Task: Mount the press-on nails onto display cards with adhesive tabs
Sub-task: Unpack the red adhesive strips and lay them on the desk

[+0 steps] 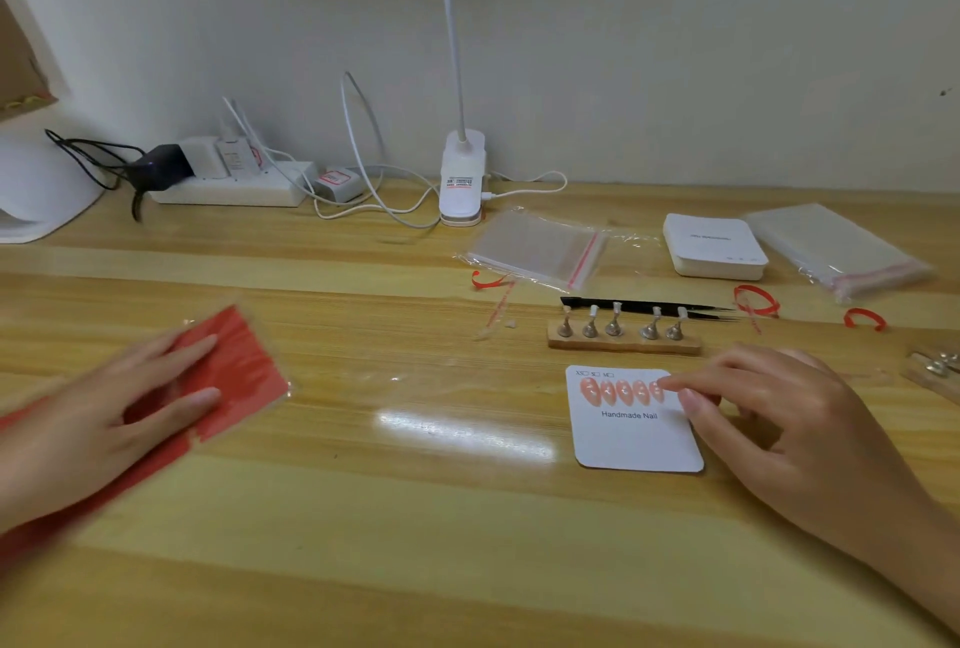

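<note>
- Press-on nails [623, 391]: five, orange, in one row across the top of the white display card [636, 439], which lies flat on the wooden table [415, 517], right of centre and near.
- Right hand [769, 418]: fingers lightly bent, holding nothing; the forefinger tip presses the rightmost nail.
- Step judged: seating the last nail. Press straight down, keep the card from sliding, check that the row stays even.
- Left hand [119, 418]: flat, fingers straight, resting on a red sheet [244, 366] at near left. Blurred; what the sheet is, I cannot tell.
- Wooden stand [623, 343] just beyond the card: five metal holders, all bare.
- Black tweezers [649, 307]: one, behind the stand.
- Clear bag stacks: two, far right.
- White card stack [714, 247]: one, between them.
</note>
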